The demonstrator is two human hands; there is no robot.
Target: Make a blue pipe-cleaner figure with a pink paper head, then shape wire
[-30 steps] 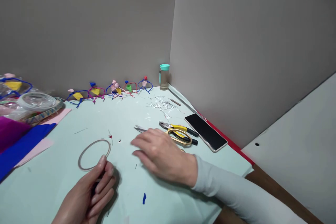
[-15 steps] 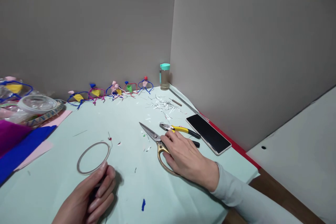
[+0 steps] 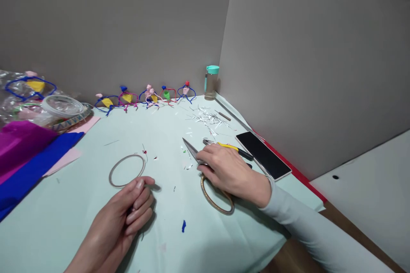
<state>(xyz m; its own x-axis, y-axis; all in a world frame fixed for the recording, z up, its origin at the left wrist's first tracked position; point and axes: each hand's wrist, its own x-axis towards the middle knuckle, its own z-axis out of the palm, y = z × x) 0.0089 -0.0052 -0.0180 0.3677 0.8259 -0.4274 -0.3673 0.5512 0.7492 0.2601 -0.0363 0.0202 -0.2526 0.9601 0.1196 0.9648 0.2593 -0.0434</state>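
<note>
head view: grey panels (image 3: 112, 21) stand behind the pale green tabletop (image 3: 64, 222), and the blue sheet (image 3: 38, 170) lies along its left side. the left hand (image 3: 130, 204) is curled, fingers folded towards the palm and the index fingertip poking out; whether anything is pinched inside cannot be told. the right hand (image 3: 229, 168) lies palm down, thumb and fingers about the pivot of the scissors; whether it grips them or only rests there is unclear. the phone (image 3: 263, 155) lies flat beyond that hand, near the right edge. the scissors (image 3: 191, 150) point away to the left, tip bare and a gold loop showing below the palm, so the step in hand looks to be handling them, either laying hold or letting go. using them would call for thumb and fingers seated in the loops; leaving them, only a clean lift of the palm. the thin ring (image 3: 128, 156) sits just beyond the left thumb, contact uncertain. the pliers (image 3: 229, 146) are partly hidden by the right hand, so moving there needs care not to snag them. smallest, the blue scrap (image 3: 183, 226) lies between the hands, nearer the viewer
</note>
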